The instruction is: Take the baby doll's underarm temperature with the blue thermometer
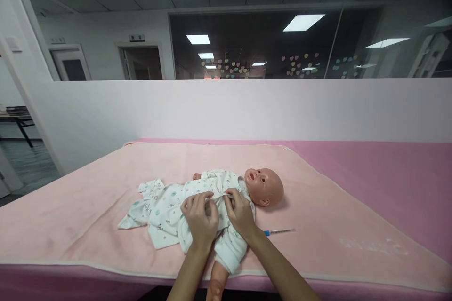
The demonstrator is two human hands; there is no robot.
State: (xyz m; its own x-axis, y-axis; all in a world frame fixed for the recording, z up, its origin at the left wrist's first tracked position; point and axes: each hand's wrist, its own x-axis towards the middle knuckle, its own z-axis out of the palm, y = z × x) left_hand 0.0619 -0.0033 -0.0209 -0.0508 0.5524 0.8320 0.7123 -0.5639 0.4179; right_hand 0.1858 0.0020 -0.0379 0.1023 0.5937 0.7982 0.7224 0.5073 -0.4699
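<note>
A baby doll (266, 187) lies on its back on a peach blanket, its head toward the right. It wears a white printed garment (169, 209), spread out to the left. Over the doll's chest, my left hand (201, 216) pinches the cloth between thumb and fingers. Close beside it on the right, my right hand (240, 211) pinches the cloth near the doll's collar. One doll arm (218, 278) sticks out of a sleeve toward the front edge, below my wrists.
The peach blanket (318, 225) covers a pink padded surface (370, 169). A thin blue-ended object (280, 231) lies right of my right wrist. Behind stands a white half wall (247, 110) with glass above. A dark table (19, 120) is at the far left.
</note>
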